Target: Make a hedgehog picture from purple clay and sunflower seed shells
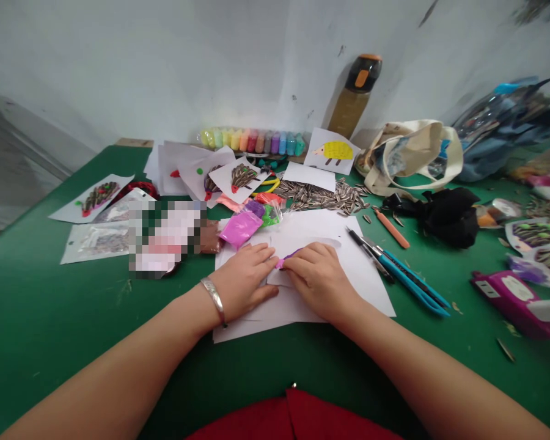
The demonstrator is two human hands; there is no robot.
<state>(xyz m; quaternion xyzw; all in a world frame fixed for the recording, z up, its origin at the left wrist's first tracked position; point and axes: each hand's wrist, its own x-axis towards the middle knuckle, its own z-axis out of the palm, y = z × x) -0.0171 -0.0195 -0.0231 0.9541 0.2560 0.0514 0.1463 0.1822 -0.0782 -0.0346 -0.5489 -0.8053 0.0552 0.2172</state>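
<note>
White paper sheets (362, 275) lie on the green table, with a smaller card on top between the hands. My left hand (247, 278) rests on the paper with its fingers spread, the fingertips beside a small pink clay piece (280, 263). My right hand (318, 278) is closed, its fingertips pressed together at that pink piece. A strip of purple clay (293, 253) shows just behind those fingertips. The pink packet (241, 228) lies beyond my left hand. What my right fingers hold, if anything, is hidden.
Sunflower seeds (321, 195) lie behind the paper, near a hedgehog drawing (332, 151) and a clay set (252, 142). A blue cutter (415, 281) and an orange tool (392, 228) are at the right. A bottle (355, 98) stands by the wall.
</note>
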